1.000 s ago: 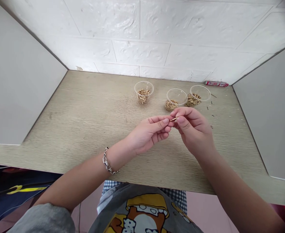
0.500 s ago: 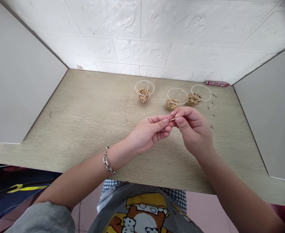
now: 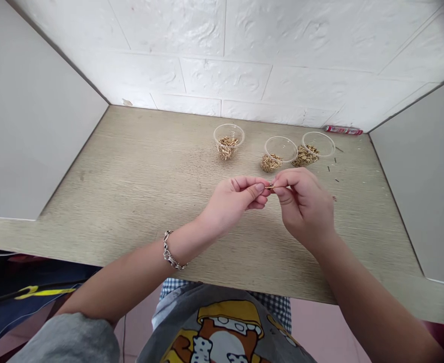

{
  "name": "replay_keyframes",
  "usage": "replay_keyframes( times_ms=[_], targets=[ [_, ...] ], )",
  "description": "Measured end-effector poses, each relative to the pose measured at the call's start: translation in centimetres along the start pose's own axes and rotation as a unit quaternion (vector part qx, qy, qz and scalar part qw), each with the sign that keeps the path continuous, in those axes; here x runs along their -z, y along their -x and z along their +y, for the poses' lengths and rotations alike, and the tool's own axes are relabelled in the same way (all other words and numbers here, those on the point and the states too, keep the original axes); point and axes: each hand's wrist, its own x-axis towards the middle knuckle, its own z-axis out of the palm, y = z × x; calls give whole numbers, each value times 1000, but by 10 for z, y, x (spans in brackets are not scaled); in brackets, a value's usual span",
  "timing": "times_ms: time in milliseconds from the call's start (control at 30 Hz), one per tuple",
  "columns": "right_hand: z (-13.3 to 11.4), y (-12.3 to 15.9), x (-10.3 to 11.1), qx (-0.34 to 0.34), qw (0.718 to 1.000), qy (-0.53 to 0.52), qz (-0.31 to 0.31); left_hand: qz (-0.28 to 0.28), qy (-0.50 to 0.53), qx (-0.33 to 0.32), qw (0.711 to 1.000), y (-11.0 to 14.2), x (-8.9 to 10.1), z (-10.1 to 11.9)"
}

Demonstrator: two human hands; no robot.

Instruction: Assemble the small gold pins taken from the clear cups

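Between my two hands is a thin gold-coloured metal pin, small and partly covered by fingertips. My left hand pinches its left end between thumb and fingers. The thumb and index finger of my right hand close on its right end. Whether it is one piece or two joined pieces, I cannot tell. Just beyond the hands stand a clear cup in the middle and another clear cup to its right, both holding many small gold pins. A third cup with similar pins is farther left.
Several loose dark pins lie on the wooden table at the right. A red tube-shaped packet rests against the white brick-patterned wall. Grey panels border the table on both sides.
My right hand has turned slightly, and the pin lies more level between the fingertips. Both hands keep their pinch; the whole view has shifted a little.
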Motion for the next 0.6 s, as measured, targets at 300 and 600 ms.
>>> replay_keyframes(
  times_ms=[300, 600],
  targets=[
    [2, 6, -13, -8, 997, -38, 60, 3, 34, -8, 999, 4, -3, -1],
    [1, 8, -17, -38, 995, -79, 50, -2, 37, -16, 999, 2, -1, -4]
  ],
)
